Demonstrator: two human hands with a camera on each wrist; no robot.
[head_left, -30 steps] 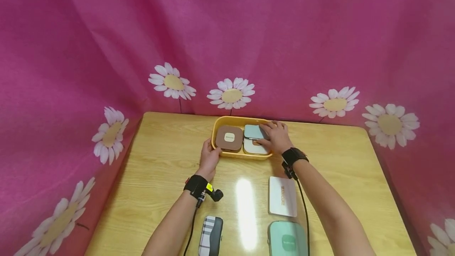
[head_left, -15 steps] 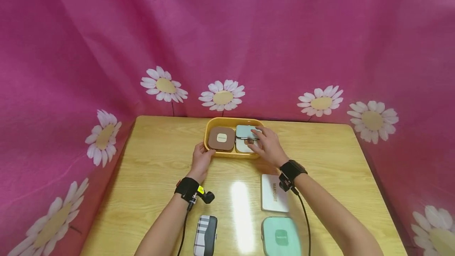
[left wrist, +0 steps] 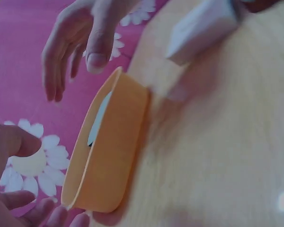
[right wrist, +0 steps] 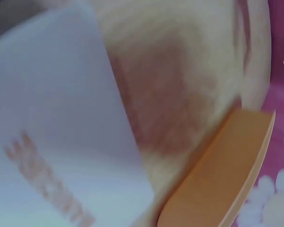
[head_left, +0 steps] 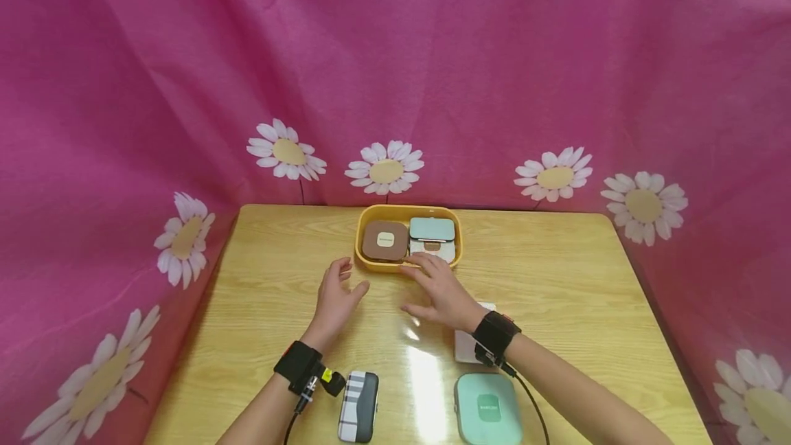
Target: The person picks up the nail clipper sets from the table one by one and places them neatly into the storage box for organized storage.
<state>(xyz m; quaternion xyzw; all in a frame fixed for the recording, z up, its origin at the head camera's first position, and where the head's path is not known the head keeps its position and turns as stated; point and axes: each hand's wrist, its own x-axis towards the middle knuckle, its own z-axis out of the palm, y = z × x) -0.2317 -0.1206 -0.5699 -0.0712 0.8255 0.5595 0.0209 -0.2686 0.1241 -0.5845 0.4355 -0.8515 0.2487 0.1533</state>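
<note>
A yellow-orange tray (head_left: 378,267) stands at the back of the table. Inside it lie a brown square case (head_left: 373,248), a light blue case (head_left: 432,228) and, lower beneath it, a white case with a brown label (head_left: 446,251). My left hand (head_left: 332,299) is off the tray's front left corner, fingers relaxed, holding nothing. My right hand (head_left: 440,292) hovers in front of the tray, its loose fingers overlapping the front rim in the head view. The left wrist view shows that right hand (left wrist: 92,35) apart from the tray (left wrist: 114,156).
A white manicure case (head_left: 467,347) lies partly hidden under my right wrist and looms large in the right wrist view. Nearer me are a mint green case (head_left: 488,407) and a plaid case with a dark side (head_left: 358,406). A pink flowered cloth (head_left: 457,74) hangs behind the table (head_left: 278,239).
Both hands have let go: my left hand has come off the tray's left corner toward me, and my right hand has withdrawn from the light blue and white cases toward the front.
</note>
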